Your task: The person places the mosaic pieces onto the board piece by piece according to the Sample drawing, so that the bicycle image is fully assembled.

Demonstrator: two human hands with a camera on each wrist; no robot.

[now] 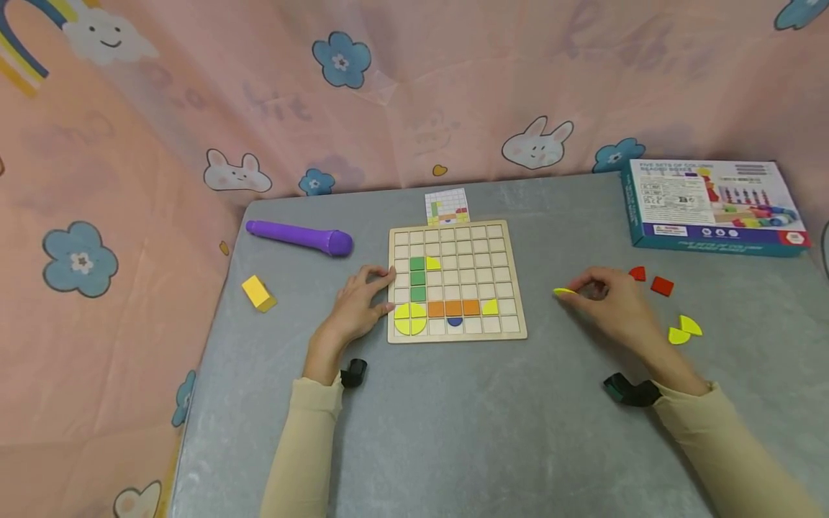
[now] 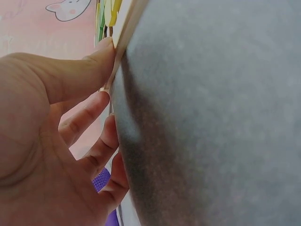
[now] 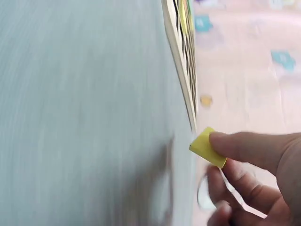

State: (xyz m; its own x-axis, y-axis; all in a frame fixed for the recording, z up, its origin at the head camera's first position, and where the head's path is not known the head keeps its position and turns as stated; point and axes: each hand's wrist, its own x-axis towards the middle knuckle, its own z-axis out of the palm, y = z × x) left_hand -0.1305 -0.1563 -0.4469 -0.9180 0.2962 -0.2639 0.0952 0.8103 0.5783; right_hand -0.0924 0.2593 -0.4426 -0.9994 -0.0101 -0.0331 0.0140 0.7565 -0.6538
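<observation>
A wooden grid board [image 1: 514, 277] lies in the middle of the table and carries green, orange, yellow and blue tiles. My left hand [image 1: 355, 306] rests against its left edge; in the left wrist view the thumb [image 2: 96, 63] touches the board's side. To the right of the board, my right hand [image 1: 609, 298] pinches a yellow tile [image 3: 207, 148] between thumb and fingers, held above the table. Four yellow quarter-circle tiles form a disc [image 1: 410, 319] at the board's lower left. A pattern card [image 1: 447, 201] lies at the board's far edge.
Loose red tiles [image 1: 662, 286] and yellow quarter-circle tiles [image 1: 679, 336] lie near my right wrist. A toy box [image 1: 719, 205] stands at the back right. On the left are a purple microphone [image 1: 298, 236] and a yellow block [image 1: 258, 293]. A patterned curtain [image 1: 414, 93] hangs behind the table.
</observation>
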